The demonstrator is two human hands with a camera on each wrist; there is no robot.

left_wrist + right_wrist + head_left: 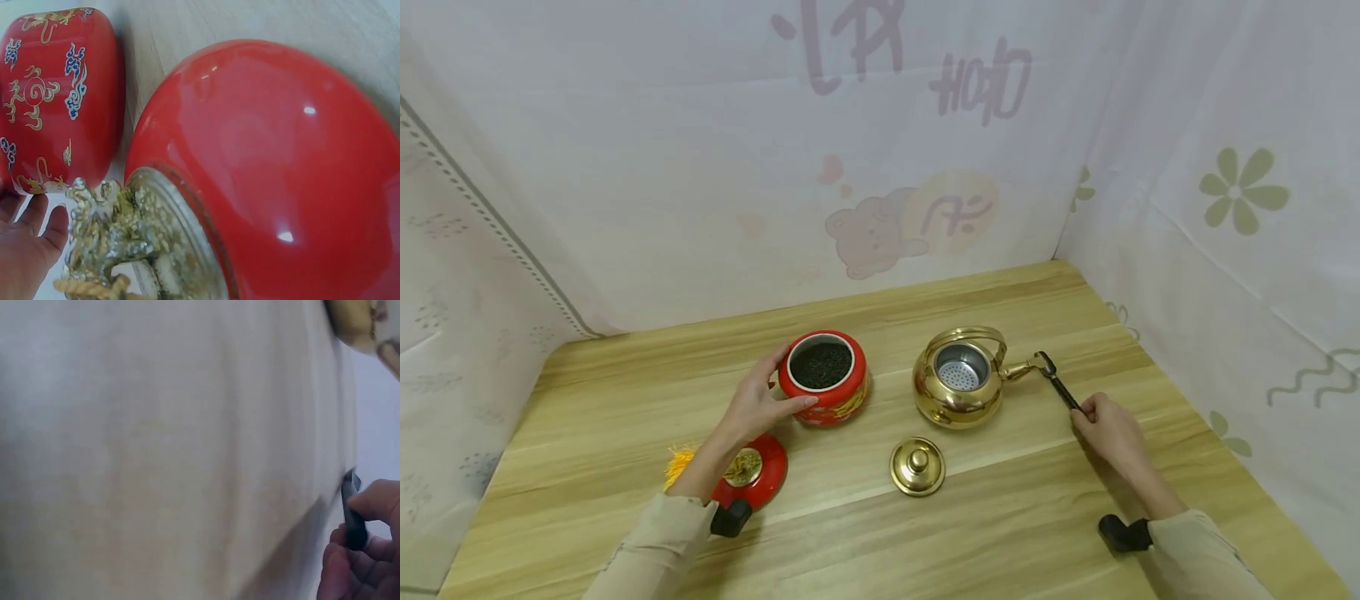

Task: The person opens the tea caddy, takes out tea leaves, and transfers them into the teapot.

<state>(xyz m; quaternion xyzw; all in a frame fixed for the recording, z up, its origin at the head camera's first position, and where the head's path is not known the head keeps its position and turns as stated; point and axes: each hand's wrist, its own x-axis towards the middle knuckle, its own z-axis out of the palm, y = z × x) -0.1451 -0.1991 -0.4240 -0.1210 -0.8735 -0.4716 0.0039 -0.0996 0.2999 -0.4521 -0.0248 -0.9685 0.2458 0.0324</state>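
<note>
My left hand (752, 408) grips the left side of a red tea jar (829, 410), its thumb along the front below the white rim. The uncovered jar holds dark loose tea leaves (822, 365). In the left wrist view the jar's wall (62, 94) shows gold and blue patterns, with fingertips at its base. Over at the right, my right hand (1112, 433) pinches the end of a slim black tea scoop (1062, 390). The scoop's head overlaps the spout tip of a gold teapot (951, 408). A metal strainer (961, 375) sits in the teapot's open top.
The gold teapot lid (917, 467) lies in front of the teapot. Beneath my left forearm is the red jar lid (769, 479), with a gold dragon-like knob (106, 231) and a yellow tassel (679, 467). Printed cloth walls (700, 167) border the wooden table (1000, 517).
</note>
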